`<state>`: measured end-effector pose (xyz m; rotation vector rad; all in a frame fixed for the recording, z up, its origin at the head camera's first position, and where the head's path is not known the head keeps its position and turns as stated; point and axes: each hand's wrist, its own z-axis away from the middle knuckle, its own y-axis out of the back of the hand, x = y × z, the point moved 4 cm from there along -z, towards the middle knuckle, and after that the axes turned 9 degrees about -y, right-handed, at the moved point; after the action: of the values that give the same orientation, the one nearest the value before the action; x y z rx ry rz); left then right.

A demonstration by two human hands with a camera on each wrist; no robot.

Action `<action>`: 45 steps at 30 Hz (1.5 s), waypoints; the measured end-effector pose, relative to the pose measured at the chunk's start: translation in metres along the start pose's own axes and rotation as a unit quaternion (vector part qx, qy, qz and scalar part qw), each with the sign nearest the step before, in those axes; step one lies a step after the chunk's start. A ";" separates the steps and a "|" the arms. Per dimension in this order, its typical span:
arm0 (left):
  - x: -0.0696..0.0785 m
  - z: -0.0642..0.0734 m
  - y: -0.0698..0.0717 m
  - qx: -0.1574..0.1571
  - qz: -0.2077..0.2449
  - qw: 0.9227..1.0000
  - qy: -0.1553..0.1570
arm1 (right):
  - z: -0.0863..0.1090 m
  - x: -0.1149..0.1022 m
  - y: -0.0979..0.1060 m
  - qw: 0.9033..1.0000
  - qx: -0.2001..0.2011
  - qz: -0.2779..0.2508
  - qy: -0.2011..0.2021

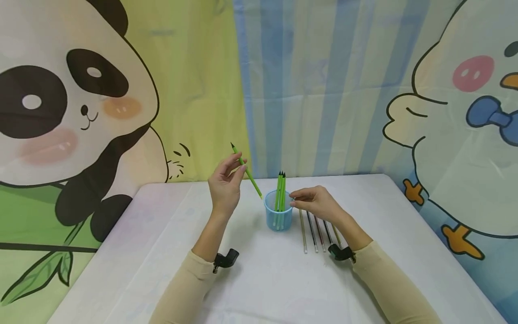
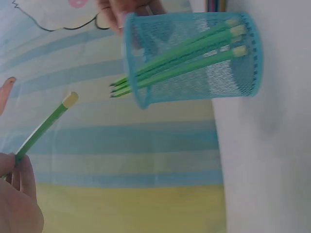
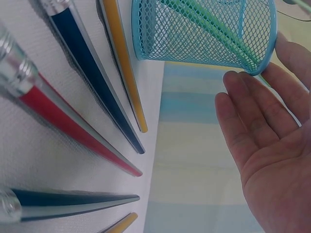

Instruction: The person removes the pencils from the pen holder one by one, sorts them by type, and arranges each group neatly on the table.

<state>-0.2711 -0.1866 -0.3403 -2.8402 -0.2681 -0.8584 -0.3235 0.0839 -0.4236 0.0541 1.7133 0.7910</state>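
My left hand [image 1: 226, 186] pinches a green pencil [image 1: 252, 179] between thumb and fingers, raised above the table. The pencil tilts, dark point up and yellowish end down, close to the left of the pen cup's rim. The light-blue mesh pen cup [image 1: 279, 223] stands upright on the table. Three green pencils [image 2: 189, 53] lean inside it with their dark points upward. My right hand [image 1: 317, 202] holds the cup's rim from the right, thumb and index finger at its edge. In the right wrist view, the other fingers [image 3: 252, 107] extend beside the cup.
Several slim pencil-like sticks [image 1: 312, 231] in yellow, dark blue and red, with silvery ends, lie in a row right of the cup, partly beneath the right forearm. The white tabletop [image 1: 259, 279] meets a cartoon-printed backdrop [image 1: 307, 90] at its far edge.
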 end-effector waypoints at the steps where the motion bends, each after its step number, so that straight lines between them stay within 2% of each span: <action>1: 0.004 -0.003 0.003 0.006 0.001 1.000 -0.005 | 0.000 -0.001 0.001 1.000 -0.001 -0.002 0.000; 6: 0.019 -0.008 0.015 0.016 0.001 1.000 -0.003 | 0.001 -0.002 0.002 1.000 -0.008 -0.011 -0.005; 11: 0.022 -0.004 0.024 -0.010 -0.021 1.000 0.017 | 0.001 -0.003 0.001 1.000 -0.010 -0.007 -0.001; 16: 0.011 0.003 0.029 -0.069 -0.055 0.994 0.065 | 0.002 -0.004 -0.001 1.000 -0.007 -0.012 0.001; 23: -0.014 0.016 0.031 -0.127 -0.089 0.978 0.141 | 0.002 -0.005 -0.002 1.000 -0.008 -0.005 0.010; 29: -0.042 0.035 0.020 -0.207 -0.122 0.950 0.198 | 0.003 -0.005 0.000 1.000 -0.001 0.000 0.007; 32: -0.056 0.045 0.015 -0.250 -0.136 0.929 0.238 | 0.003 -0.004 0.000 1.000 0.000 -0.004 -0.001; 37: -0.067 0.060 0.013 -0.309 -0.151 0.891 0.296 | 0.005 -0.003 0.000 1.000 -0.003 -0.012 -0.002; 41: -0.074 0.067 0.012 -0.349 -0.150 0.872 0.307 | 0.006 -0.002 0.000 1.000 -0.002 -0.014 0.006; 45: -0.079 0.073 0.009 -0.388 -0.166 0.855 0.302 | 0.004 -0.002 0.001 1.000 0.002 -0.005 0.006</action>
<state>-0.2948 -0.1902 -0.4451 -2.9699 -0.3937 -2.3246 -0.3194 0.0858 -0.4214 0.0432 1.7258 0.7833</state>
